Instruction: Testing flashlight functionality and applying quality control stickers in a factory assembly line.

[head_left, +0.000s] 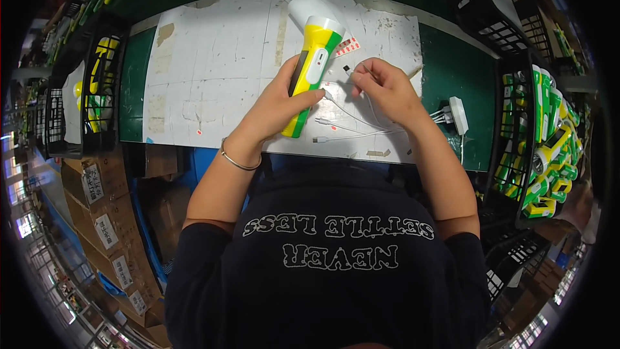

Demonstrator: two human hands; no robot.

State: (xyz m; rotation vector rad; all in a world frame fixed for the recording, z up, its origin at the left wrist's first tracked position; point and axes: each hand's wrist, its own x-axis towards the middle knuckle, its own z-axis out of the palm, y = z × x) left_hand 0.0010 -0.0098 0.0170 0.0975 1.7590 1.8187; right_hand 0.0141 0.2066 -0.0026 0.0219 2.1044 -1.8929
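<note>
My left hand [274, 105] is wrapped round a yellow and green flashlight [315, 58] with a white head, tilted over the table. A white panel with a small slot faces up on its side. My right hand [391, 94], just to the right, pinches a thin white charging cable near its plug [347, 69], which has a dark tip. The plug is apart from the flashlight. More white cable ends [336, 136] lie on the table between my forearms. They lead toward a white multi-port charger [457, 115] at the right.
Behind the flashlight is a white rounded object [309, 5], partly hidden, beside a red and white sticker sheet [347, 46]. A black crate of flashlights [549, 148] stands at the right, another crate [97, 90] at the left. Cardboard boxes [106, 220] are stacked lower left.
</note>
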